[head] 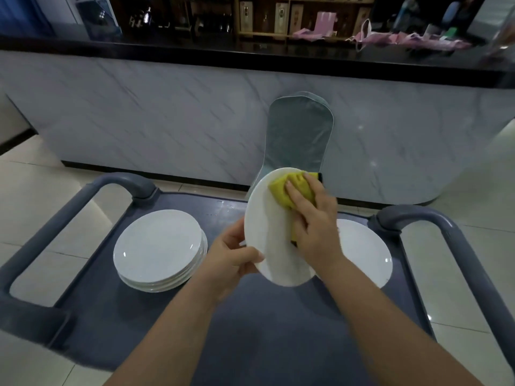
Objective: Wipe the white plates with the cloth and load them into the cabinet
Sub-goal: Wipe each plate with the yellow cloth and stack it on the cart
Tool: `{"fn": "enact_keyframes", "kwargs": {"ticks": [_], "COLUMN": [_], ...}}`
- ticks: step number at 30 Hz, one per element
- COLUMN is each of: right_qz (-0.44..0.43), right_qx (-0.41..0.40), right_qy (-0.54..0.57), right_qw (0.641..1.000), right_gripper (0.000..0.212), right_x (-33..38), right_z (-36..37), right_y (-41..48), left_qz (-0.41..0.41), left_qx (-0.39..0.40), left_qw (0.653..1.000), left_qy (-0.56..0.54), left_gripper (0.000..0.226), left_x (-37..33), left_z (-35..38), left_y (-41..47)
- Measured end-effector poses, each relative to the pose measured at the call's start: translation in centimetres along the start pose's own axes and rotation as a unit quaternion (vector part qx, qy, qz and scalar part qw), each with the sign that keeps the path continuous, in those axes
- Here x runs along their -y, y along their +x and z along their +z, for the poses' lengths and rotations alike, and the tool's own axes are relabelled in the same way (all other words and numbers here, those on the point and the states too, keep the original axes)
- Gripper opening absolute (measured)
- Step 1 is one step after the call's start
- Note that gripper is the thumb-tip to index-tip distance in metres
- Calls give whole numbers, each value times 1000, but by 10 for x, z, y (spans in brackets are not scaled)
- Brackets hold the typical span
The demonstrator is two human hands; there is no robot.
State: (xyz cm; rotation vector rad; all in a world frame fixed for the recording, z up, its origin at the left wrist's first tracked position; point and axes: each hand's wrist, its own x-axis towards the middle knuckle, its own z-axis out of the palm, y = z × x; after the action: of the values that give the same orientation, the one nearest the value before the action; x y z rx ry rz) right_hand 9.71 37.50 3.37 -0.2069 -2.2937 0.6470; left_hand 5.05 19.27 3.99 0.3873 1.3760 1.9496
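Nearest me, my left hand (231,260) pinched the tilted plate (264,218) at its seven o'clock rim, the plate's long axis running six to twelve. My right hand (315,218) pressed the yellow cloth (281,190) flat-fingered against the plate's one o'clock part, its bare face lying toward nine. On the cart (250,330) beyond, a plate stack (158,246) sat at nine o'clock and a single plate (367,252) at three.

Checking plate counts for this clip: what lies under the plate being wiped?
Another white plate on the cart tray, its left part covered by the held plate and right hand; whether more lie beneath cannot be seen.
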Motion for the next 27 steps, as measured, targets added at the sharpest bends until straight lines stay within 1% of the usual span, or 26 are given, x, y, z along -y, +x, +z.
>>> {"fn": "enact_keyframes", "kwargs": {"ticks": [1,3,5,7,9,11,12,14,16,17,19,20,21,23,24,25,26,27], "right_qz": [-16,-52,-72,-70,-30,54,99,162,173,161,122,106,91,50,30,17,15,16], "right_qx": [-4,16,50,72,60,22,-10,-75,-95,-87,-41,10,80,215,249,265,273,274], "right_qy": [13,34,51,41,21,22,41,123,193,205,190,160,105,-12,-32,-33,-31,-31], "right_qw": [1000,998,995,994,998,998,994,976,961,961,973,981,987,975,967,963,961,961], "right_gripper": [53,49,46,46,47,48,47,45,48,47,45,47,54,76,87,95,100,99], "right_x": [10,20,13,-2,-19,-34,-39,-42,-28,-17,5,14,21,23,19,15,10,6], "right_z": [4,5,-1,-12,-23,-35,-43,-59,-68,-68,-64,-61,-59,-57,-60,-64,-70,-75], "right_y": [-3,-22,-48,-71,-82,-80,-74,-59,-44,-37,-25,-21,-20,-25,-31,-36,-39,-40], "left_qz": [4,18,29,30,29,27,26,40,85,113,164,194,220,255,268,284,298,308], "left_qx": [-3,-21,-66,-120,-154,-190,-209,-247,-272,-272,-243,-225,-211,-203,-207,-213,-217,-221], "left_qw": [1000,999,997,992,988,981,976,959,924,895,818,783,760,748,743,730,714,699], "left_qy": [-5,-16,-19,-12,4,33,54,130,255,335,495,546,573,579,578,584,595,606], "left_gripper": [61,60,59,58,48,28,21,21,24,24,24,24,23,22,23,25,27,29], "left_x": [0,-1,-3,-2,1,6,8,12,14,15,17,19,20,21,22,23,24,25], "left_z": [5,8,6,4,5,6,9,15,24,29,38,41,42,41,38,35,34,34], "left_y": [0,0,-1,-2,-4,-5,-5,-3,-1,-1,-4,-6,-8,-11,-14,-17,-21,-25]}}
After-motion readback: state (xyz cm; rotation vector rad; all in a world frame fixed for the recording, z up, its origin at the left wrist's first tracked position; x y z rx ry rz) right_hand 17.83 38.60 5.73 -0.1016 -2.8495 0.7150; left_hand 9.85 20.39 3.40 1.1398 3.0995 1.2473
